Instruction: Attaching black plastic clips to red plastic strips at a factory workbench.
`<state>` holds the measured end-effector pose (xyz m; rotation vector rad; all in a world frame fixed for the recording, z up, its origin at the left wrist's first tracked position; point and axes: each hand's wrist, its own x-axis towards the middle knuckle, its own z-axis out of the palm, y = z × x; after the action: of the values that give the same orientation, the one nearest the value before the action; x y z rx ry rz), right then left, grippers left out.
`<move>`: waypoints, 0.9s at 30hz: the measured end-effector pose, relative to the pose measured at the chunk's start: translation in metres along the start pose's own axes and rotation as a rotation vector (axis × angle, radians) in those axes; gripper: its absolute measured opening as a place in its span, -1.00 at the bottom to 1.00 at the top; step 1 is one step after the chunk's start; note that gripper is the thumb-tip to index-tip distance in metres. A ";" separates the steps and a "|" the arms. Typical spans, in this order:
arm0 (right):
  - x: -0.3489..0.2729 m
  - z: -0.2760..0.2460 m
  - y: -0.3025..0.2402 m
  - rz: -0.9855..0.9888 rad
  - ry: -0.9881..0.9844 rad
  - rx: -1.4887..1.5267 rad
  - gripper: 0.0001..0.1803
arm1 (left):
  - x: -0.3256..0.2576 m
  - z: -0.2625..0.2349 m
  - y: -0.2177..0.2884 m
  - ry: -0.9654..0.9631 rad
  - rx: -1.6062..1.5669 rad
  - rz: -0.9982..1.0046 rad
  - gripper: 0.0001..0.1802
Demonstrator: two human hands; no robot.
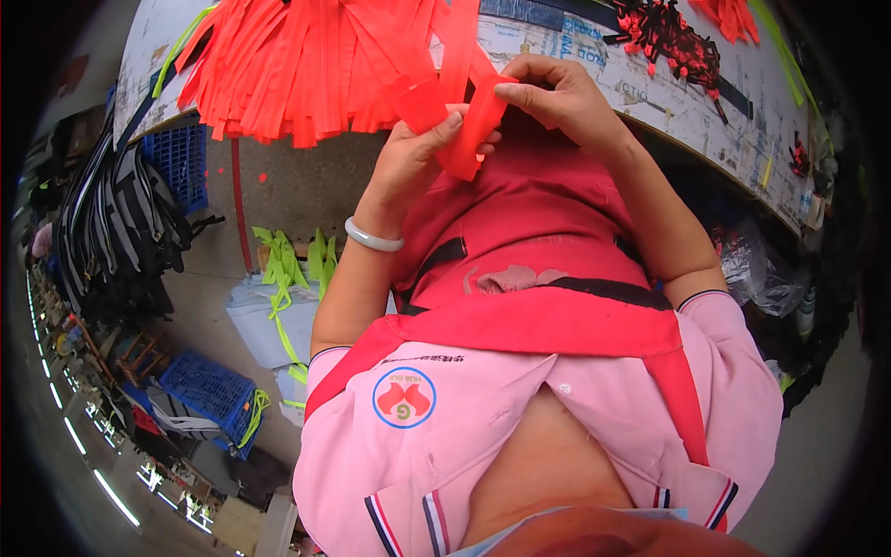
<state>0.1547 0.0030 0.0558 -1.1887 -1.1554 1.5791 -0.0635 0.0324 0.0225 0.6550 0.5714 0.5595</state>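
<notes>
Close to the table's edge, my left hand (415, 156) is wrapped round a bright orange-red fabric strip (481, 118), its thumb pressed on top. The strip hangs in a loop just below that hand. My right hand (557, 100) pinches the strip's upper right part between thumb and fingers. A thick bundle of similar orange-red strips (297, 70) lies fanned over the table edge, left of and beyond my hands. Some strips run up from my left hand past the picture's top edge.
On the table (650, 121) at the right lies a pile of small black and red pieces (673, 42). Dark zipper-like strips (121, 232) hang at the left beside a blue crate (176, 162). Yellow-green strips (281, 260) rest on light-blue material below. Another blue crate (209, 390) stands lower left.
</notes>
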 end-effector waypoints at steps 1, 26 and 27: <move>-0.001 -0.003 0.002 0.006 0.038 -0.047 -0.84 | 0.002 0.000 0.002 0.020 -0.056 0.028 -0.68; -0.010 0.028 0.044 -0.161 0.069 -0.320 -0.78 | -0.003 0.019 -0.014 0.124 0.972 0.679 -0.88; -0.011 0.033 0.058 -0.161 0.074 -0.321 -0.78 | -0.004 0.027 -0.009 0.105 1.192 0.809 -0.84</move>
<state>0.1204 -0.0274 0.0063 -1.3097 -1.4555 1.2502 -0.0464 0.0128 0.0349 2.0464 0.7098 0.9969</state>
